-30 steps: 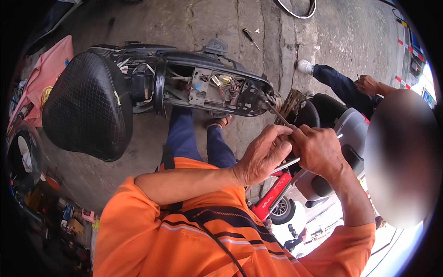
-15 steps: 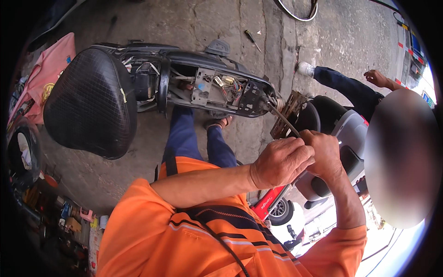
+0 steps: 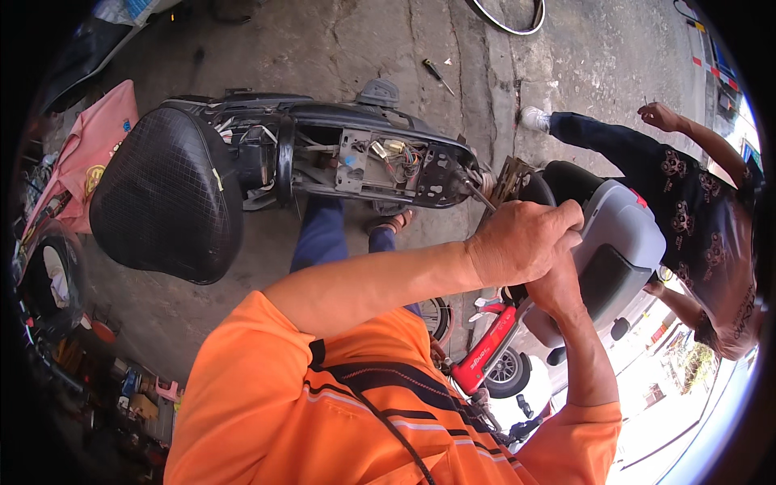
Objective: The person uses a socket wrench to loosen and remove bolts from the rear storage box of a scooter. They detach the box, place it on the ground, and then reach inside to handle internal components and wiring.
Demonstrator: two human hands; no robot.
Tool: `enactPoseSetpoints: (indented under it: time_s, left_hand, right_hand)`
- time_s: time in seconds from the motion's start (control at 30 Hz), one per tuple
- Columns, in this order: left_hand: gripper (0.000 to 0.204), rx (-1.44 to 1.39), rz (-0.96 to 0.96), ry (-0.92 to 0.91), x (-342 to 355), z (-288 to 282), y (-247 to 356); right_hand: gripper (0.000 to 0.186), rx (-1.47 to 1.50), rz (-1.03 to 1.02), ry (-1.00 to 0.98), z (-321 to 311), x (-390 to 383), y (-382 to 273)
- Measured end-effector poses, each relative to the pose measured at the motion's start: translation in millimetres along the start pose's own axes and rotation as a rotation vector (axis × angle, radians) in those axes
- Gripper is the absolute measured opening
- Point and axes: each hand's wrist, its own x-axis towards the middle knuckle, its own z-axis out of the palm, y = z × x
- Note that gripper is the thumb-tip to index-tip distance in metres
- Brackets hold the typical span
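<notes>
A long metal rod (image 3: 482,196) reaches from my hands to the right end of a partly stripped scooter, where its tip meets the black bracket plate (image 3: 440,174). My left hand (image 3: 521,242) is closed in a fist around its near part. Just beside and below it, my right hand (image 3: 556,283) is closed too, its fingers largely hidden behind the left. The rod's handle end is covered by my hands. Loose wires and connectors (image 3: 396,153) lie exposed in the scooter's frame. Its black quilted seat (image 3: 166,194) is at the left.
Close beyond my hands stands a grey and black scooter (image 3: 626,226), with a person in dark clothes (image 3: 703,226) beside it. A red scooter (image 3: 485,356) is below my hands. A screwdriver (image 3: 438,75) lies on the concrete floor. Pink cloth (image 3: 97,153) is at far left.
Both hands have shifted up slightly, and my left hand now covers more of the rod and of my right hand. The person at the right has moved back from the grey scooter.
</notes>
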Motion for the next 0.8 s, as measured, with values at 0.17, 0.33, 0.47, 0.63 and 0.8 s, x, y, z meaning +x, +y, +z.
enactPoseSetpoints:
  time_s: [0.17,0.33,0.47,0.63,0.8]
  left_hand:
    - [0.013,-0.093,-0.043,0.061,10,-28,-4]
    - [0.013,-0.053,-0.097,-0.053,9,-43,2]
    - [0.014,0.055,-0.063,-0.103,17,-47,6]
    - [0.026,0.043,-0.061,-0.389,56,-21,-14]
    - [0.044,-0.455,-0.361,-0.195,61,-58,0]
  right_hand:
    - [0.023,0.038,0.002,-0.013,-5,16,-13]
    - [0.023,0.177,0.028,-0.086,-3,14,-21]
    - [0.024,0.240,0.106,-0.058,1,14,-21]
    - [0.030,0.686,0.280,0.078,35,-6,-38]
    - [0.034,0.824,0.262,0.062,30,-15,-7]
